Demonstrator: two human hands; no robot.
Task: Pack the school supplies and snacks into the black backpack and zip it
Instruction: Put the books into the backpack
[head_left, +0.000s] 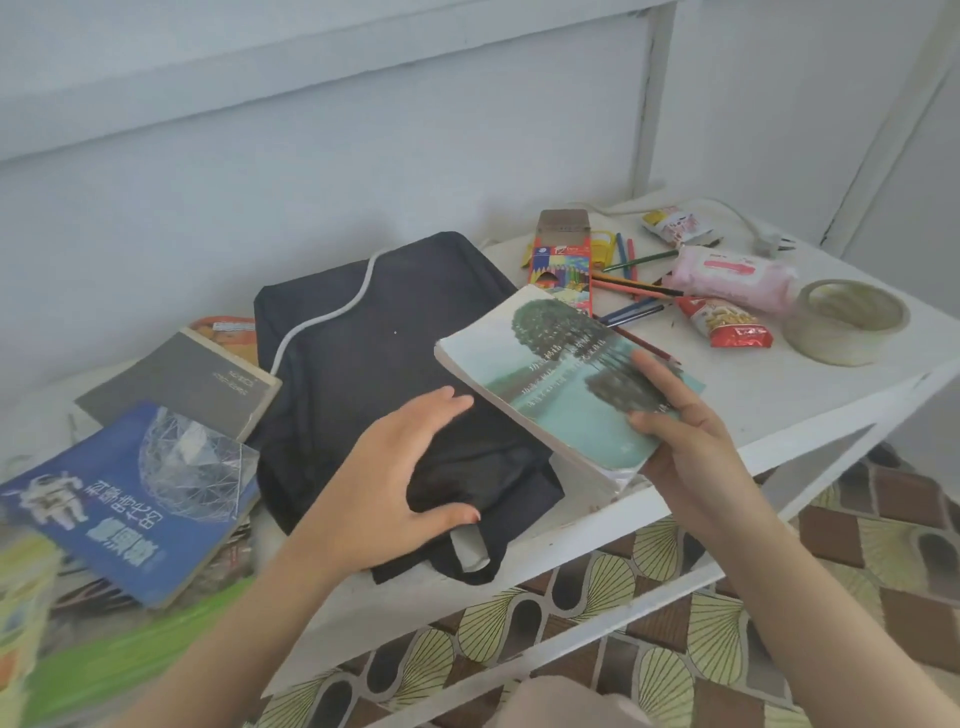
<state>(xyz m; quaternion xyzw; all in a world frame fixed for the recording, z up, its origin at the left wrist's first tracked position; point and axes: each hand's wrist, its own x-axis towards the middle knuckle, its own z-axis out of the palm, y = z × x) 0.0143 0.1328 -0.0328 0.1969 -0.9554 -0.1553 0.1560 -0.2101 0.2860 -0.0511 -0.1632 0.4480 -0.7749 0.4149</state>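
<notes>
Head view: we stand over a white table (779, 400) with the black backpack (363, 343) lying flat on it, its white zip line (332, 312) curving across the upper panel. Our left hand (400, 467) rests on the bag's near end, thumb and fingers curled round a bunched fold of the dark fabric. Just to the right of that hand, our right hand (685, 441) is clamped on a teal book (556, 384) with a tree on its cover, thumb on top and fingers beneath. The book is tilted and raised off the table, its far corner over the backpack's right edge.

Beyond the right hand lie a coloured pencil box (563, 270) with its flap open, loose pencils (639, 283) scattered beside it, a pink wipes pack (732, 278) and a red snack packet (727, 322). Farthest back is a pale snack pouch (675, 226). A tape roll (847, 322) sits to the right of the right hand, past the red packet.

To the left of the left hand a blue book (130, 499) lies on a pile. A grey book (192, 384) beyond it lies against the backpack's left edge, and a green folder (130, 660) shows blurred nearer to us. Whether the bag's main opening is zipped or undone, we cannot tell from this angle. Patterned floor tiles (675, 675) show below the table's front rail.
</notes>
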